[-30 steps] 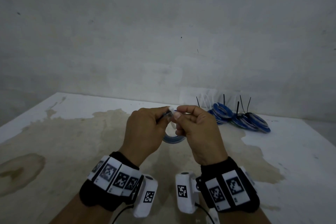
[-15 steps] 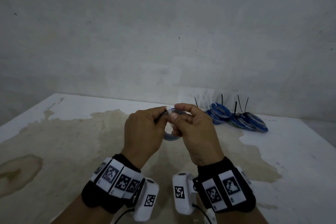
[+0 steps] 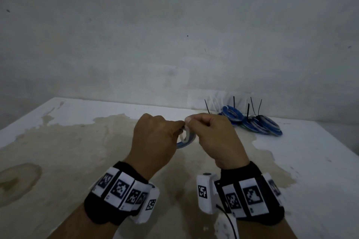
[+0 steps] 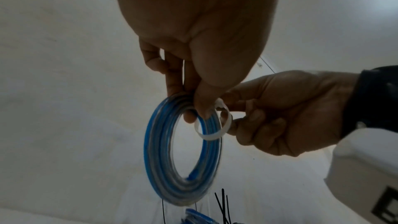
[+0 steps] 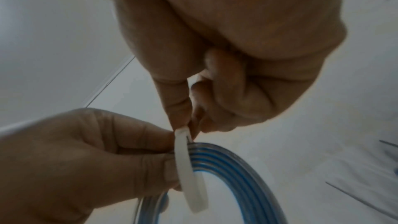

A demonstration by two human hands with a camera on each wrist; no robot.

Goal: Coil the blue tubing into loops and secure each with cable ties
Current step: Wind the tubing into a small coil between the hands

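Note:
Above the table my left hand (image 3: 155,137) pinches the top of a coil of blue tubing (image 4: 183,151), which hangs below its fingers as several loops. A white cable tie (image 4: 213,125) is looped round the coil's upper right side. My right hand (image 3: 211,136) pinches the tie's top end between thumb and forefinger, right against the left hand. In the right wrist view the white cable tie (image 5: 189,173) crosses the blue tubing (image 5: 237,168) as a flat band. In the head view only a sliver of the blue tubing (image 3: 184,144) shows between the hands.
A pile of tied blue coils (image 3: 252,124) with black tie ends sticking up lies at the back right of the white stained table (image 3: 77,151). A few white cable ties (image 3: 213,103) lean by the wall behind them.
The two hands have stayed together and shifted slightly. The white tie now shows as a wider loop round the coil between them.

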